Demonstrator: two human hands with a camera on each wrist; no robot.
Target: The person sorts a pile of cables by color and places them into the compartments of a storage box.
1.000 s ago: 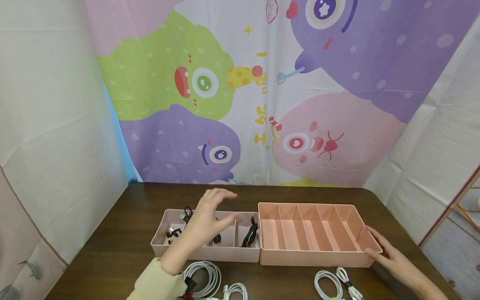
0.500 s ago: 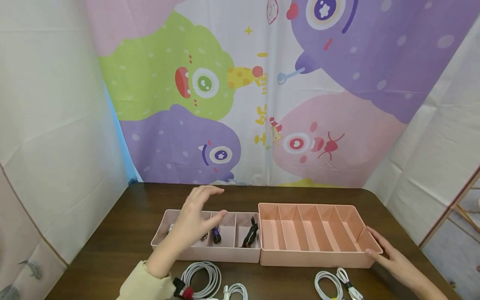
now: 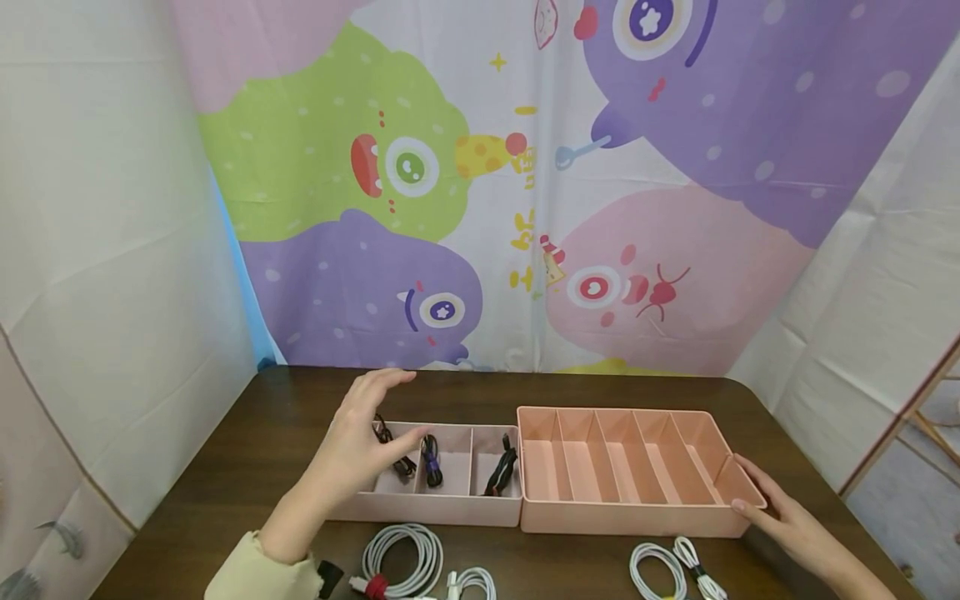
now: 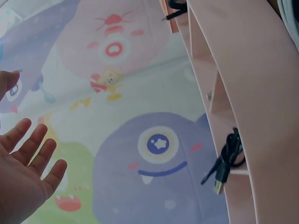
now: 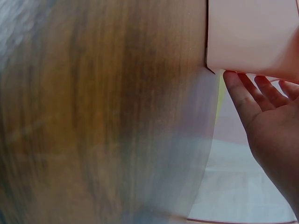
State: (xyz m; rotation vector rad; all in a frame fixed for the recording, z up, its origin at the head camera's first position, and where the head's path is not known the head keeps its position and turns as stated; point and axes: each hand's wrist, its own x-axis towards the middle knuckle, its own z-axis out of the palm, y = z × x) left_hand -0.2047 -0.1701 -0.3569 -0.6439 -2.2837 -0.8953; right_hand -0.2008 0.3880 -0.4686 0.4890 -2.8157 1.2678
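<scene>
My left hand (image 3: 348, 442) hovers over the left end of a pale pink divided storage box (image 3: 450, 508), fingers spread and touching nothing. Black charging cables, one coiled (image 3: 431, 461) with a purple tie and one bundled (image 3: 500, 467), lie in separate compartments. Another black cable with a USB plug (image 4: 229, 158) shows in the left wrist view. My left hand covers the box's far-left compartments in the head view. My right hand (image 3: 787, 525) holds the front right corner of a peach divided box (image 3: 630, 518), thumb at the front rim and fingers along the end wall.
In front of the boxes lie a large white coiled cable (image 3: 408, 558) with a red tie and a smaller white cable (image 3: 474, 579). Two more white cables, one looped (image 3: 656, 567) and one bundled (image 3: 699, 571), lie at right. A cartoon curtain (image 3: 517, 208) hangs behind the table.
My left hand has moved left over the pale box, uncovering the purple-tied cable and another black cable beside it. My right hand stays at the peach box's corner.
</scene>
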